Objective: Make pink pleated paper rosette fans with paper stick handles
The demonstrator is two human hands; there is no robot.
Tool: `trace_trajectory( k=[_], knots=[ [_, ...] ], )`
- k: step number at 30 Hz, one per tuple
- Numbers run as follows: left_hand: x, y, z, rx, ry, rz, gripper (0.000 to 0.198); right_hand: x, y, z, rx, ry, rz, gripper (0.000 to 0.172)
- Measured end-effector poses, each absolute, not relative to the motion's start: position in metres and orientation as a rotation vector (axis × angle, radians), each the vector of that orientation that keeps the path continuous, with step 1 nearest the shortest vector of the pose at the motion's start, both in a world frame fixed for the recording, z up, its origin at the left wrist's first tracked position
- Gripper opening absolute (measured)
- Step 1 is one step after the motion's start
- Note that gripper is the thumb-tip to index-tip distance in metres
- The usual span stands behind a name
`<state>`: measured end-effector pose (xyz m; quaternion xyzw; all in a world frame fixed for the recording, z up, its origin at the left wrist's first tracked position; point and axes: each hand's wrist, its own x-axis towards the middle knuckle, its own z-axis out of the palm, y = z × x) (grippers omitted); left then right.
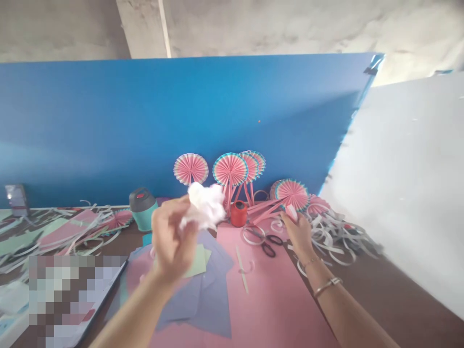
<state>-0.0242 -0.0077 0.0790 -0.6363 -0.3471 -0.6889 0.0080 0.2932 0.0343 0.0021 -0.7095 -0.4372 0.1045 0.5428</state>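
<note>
My left hand [172, 239] is raised above the table, its fingers closed on a crumpled white paper wad [206, 205]. My right hand [297, 232] reaches forward to the pile of folded pink paper fans [270, 208] lying flat, and its fingers pinch a small white-and-pink piece [292, 211] at the fans' edge. Black-handled scissors [266, 241] lie just left of my right hand. Several opened pink and teal paper fans [230, 169] stand against the blue board behind.
A red spool [239, 214] and a teal jar with a grey lid [142, 208] stand near the blue board [108, 130]. Pink and lilac paper sheets [261, 299] cover the brown table. Paper strip scraps [337, 232] pile at right and left. A white board [409, 183] leans at right.
</note>
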Motion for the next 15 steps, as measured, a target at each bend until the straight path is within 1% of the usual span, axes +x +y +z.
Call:
trace_trajectory(
  k=[1,3,4,5,6,7,9,12,13,14,15],
  knots=[
    [-0.033,0.006,0.074,-2.025,-1.173,-1.975,0.021,0.292,0.031,0.003,-1.689,-1.045,0.249,0.033],
    [-0.054,0.035,0.06,-2.129,-1.438,-1.46,0.02,0.287,0.024,0.006,-1.681,-1.069,0.276,0.031],
    [-0.063,0.047,0.051,-2.191,-1.572,-1.166,0.023,0.284,0.02,0.008,-1.66,-1.093,0.314,0.03],
    [-0.07,0.056,0.041,-2.227,-1.687,-0.969,0.03,0.28,0.015,0.01,-1.616,-1.12,0.37,0.028],
    [-0.074,0.062,0.033,-2.245,-1.757,-0.85,0.038,0.275,0.011,0.011,-1.577,-1.124,0.452,0.027],
    [-0.073,0.063,0.025,-2.26,-1.77,-0.807,0.044,0.269,0.007,0.012,-1.526,-1.134,0.556,0.025],
    [-0.06,0.054,0.013,-2.309,-1.723,-0.909,0.045,0.258,0.0,0.013,-1.425,-1.128,0.758,0.023],
    [-0.02,0.028,0.002,-2.683,-1.563,-1.212,0.035,0.242,-0.007,0.009,-1.403,-1.174,0.97,0.023],
    [-0.005,0.019,0.0,-2.799,-1.617,-1.328,0.032,0.237,-0.009,0.008,-1.404,-1.223,1.014,0.025],
    [0.008,0.011,-0.003,-2.858,-1.778,-1.491,0.035,0.233,-0.011,0.007,-1.392,-1.28,1.045,0.028],
    [0.019,0.005,-0.005,-2.908,-1.983,-1.647,0.041,0.229,-0.013,0.005,-1.377,-1.336,1.066,0.031]
  ],
)
